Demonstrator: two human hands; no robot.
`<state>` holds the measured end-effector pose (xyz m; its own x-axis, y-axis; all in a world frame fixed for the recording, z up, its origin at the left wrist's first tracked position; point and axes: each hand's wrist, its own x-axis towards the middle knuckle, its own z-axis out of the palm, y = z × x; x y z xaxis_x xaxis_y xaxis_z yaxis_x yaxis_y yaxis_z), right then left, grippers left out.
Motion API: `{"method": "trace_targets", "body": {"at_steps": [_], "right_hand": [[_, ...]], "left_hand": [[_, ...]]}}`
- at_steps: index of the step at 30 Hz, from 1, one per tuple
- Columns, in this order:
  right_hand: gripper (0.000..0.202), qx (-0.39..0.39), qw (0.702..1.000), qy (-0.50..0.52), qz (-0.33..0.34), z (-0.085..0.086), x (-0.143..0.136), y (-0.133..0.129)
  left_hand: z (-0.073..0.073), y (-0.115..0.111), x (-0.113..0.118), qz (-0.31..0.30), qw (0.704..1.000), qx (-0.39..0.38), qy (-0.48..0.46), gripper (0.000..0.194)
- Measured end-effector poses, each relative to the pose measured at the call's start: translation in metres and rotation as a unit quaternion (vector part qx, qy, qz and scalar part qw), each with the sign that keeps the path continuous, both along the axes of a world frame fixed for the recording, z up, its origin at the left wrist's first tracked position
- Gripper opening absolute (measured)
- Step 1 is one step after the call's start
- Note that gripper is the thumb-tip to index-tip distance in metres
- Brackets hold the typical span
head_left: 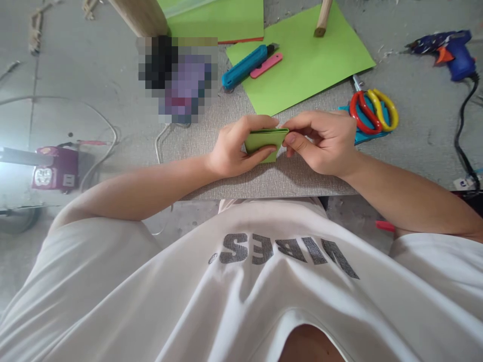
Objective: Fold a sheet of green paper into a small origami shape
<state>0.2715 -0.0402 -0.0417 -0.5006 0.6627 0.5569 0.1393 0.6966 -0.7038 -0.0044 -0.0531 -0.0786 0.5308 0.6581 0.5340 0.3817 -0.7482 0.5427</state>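
Observation:
A small folded piece of green paper point(266, 139) is held between my two hands, just above the near edge of the grey table. My left hand point(237, 146) wraps its left side, fingers over the top fold and thumb across the front. The thumb and forefinger of my right hand point(324, 141) pinch the paper's upper right corner. Parts of the paper are hidden behind my left fingers and thumb. Beyond my hands lies a large green sheet point(309, 65), with a blue utility knife point(245, 66) and a pink cutter point(266, 66) at its left edge.
Red and yellow-handled scissors point(373, 111) lie right of my right hand on something blue. A blue glue gun point(449, 53) with a black cord rests at the far right. Wooden sticks point(323, 17), a blurred-out object point(184, 83) and a maroon power block point(56, 168) are also around.

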Motion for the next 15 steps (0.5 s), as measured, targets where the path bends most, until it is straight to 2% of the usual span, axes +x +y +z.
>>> {"method": "trace_targets", "body": {"at_steps": [4,7,11,15], "right_hand": [[0.022,0.021,1.000,0.020,0.004,0.000,-0.002,-0.001],[0.021,0.101,0.994,0.029,0.005,0.002,-0.002,0.001],[0.018,0.204,0.978,-0.033,-0.039,0.009,0.001,0.001],[0.015,0.244,0.960,-0.114,-0.080,0.020,0.002,-0.005]], "left_hand": [[0.002,-0.003,0.001,0.006,0.999,0.008,0.031,0.062],[0.003,-0.006,0.002,-0.007,0.999,0.015,0.040,0.057],[0.002,-0.005,0.004,-0.045,0.999,0.023,0.016,0.052],[-0.005,-0.002,0.005,-0.074,0.997,0.019,-0.025,0.054]]}}
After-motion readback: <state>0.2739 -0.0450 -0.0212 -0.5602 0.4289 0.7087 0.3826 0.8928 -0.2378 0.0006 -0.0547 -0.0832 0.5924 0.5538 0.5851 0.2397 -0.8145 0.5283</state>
